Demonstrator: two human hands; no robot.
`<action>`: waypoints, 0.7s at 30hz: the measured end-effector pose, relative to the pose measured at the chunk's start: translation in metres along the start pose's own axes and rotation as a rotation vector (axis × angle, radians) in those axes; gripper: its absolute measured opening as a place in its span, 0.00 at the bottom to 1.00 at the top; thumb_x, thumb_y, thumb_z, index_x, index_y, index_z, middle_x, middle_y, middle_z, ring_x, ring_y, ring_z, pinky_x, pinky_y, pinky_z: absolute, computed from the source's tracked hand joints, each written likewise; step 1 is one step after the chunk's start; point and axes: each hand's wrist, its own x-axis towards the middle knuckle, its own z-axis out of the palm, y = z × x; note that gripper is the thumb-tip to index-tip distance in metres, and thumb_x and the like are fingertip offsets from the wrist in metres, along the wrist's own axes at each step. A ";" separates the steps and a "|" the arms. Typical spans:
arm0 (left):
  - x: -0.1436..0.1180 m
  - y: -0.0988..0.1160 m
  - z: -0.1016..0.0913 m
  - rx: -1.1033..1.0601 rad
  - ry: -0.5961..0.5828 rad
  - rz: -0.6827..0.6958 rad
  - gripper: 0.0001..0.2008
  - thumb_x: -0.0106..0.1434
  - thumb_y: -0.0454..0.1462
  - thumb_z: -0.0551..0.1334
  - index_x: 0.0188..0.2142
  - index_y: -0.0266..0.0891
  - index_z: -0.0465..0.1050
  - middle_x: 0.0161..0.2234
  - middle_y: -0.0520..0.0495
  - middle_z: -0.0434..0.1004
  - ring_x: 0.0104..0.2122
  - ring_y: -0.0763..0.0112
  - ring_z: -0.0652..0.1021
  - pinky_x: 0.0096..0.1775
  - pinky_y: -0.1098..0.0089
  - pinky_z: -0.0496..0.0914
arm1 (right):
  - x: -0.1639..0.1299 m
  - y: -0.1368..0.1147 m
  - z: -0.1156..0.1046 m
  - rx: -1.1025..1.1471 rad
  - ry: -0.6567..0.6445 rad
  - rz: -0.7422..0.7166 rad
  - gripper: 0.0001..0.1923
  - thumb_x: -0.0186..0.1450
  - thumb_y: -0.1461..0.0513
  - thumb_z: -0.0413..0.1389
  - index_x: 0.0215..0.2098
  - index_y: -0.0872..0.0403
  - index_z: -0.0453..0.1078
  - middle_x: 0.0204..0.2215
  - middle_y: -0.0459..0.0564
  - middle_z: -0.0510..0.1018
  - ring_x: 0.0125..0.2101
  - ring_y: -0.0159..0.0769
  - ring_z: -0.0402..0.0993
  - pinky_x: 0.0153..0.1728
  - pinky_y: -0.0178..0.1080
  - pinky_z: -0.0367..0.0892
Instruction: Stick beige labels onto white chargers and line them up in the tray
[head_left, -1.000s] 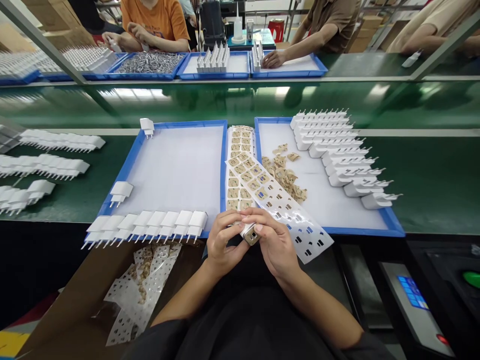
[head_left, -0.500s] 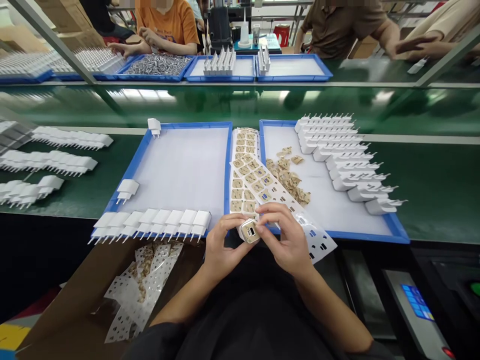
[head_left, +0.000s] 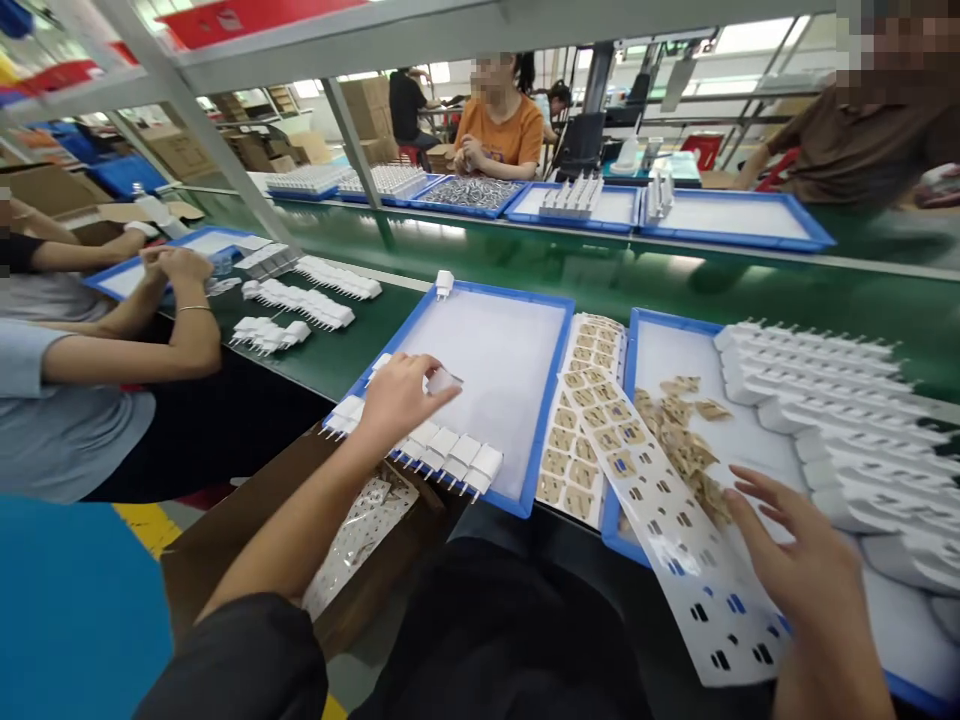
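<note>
A white adapter [head_left: 444, 381] is being pinched over the left tray [head_left: 506, 345] by the left hand [head_left: 399, 396]; the right hand [head_left: 806, 550] is being held open. Light, stiff handling is being expected, best by its sides.

Smooth plastic, glossy sheen, dull cardboard

The white plug adapters [head_left: 765, 380] at right looked smooth, softly shiny plastic; the blue tray rim [head_left: 553, 400] at left, plastic too. The near sticker sheet [head_left: 652, 520] was glossy, the paper scraps [head_left: 686, 440] beside it matt and crumpled. The green belt [head_left: 480, 245] gleamed. At near left, the box [head_left: 210, 530] was dull cardboard, the black sleeve [head_left: 240, 660] matt cloth.
</note>
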 end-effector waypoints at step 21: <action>0.052 -0.030 0.037 0.253 -0.176 0.100 0.30 0.66 0.53 0.58 0.59 0.35 0.66 0.53 0.32 0.74 0.54 0.43 0.72 0.53 0.51 0.68 | -0.022 -0.014 0.002 0.061 -0.233 -0.074 0.23 0.66 0.51 0.56 0.56 0.52 0.71 0.49 0.57 0.81 0.34 0.42 0.81 0.34 0.44 0.76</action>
